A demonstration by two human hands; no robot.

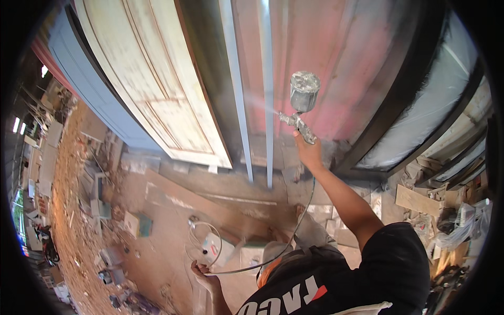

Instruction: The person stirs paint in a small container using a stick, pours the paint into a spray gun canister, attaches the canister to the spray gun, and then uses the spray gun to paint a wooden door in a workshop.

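Note:
My right hand (pixel 309 151) grips a metal paint spray gun (pixel 297 122) with a paint-crusted cup (pixel 305 90) on top. A pale mist leaves its nozzle towards the left, across two narrow light-blue strips (pixel 269 98) that stand upright against a pink-stained wall panel (pixel 315 51). From the gun's handle an air hose (pixel 305 214) hangs down and curves to my left hand (pixel 202 271), whose fingers are curled around it low on the left. Beyond the hose lies a loop of it above the floor.
Left of the strips leans a cream panelled door (pixel 157 75), with a light-blue door (pixel 98 82) behind it. A dark frame with plastic sheeting (pixel 417 106) leans at right. Wooden planks (pixel 204 204), a white container (pixel 216 250) and scraps lie on the dusty floor (pixel 157 252).

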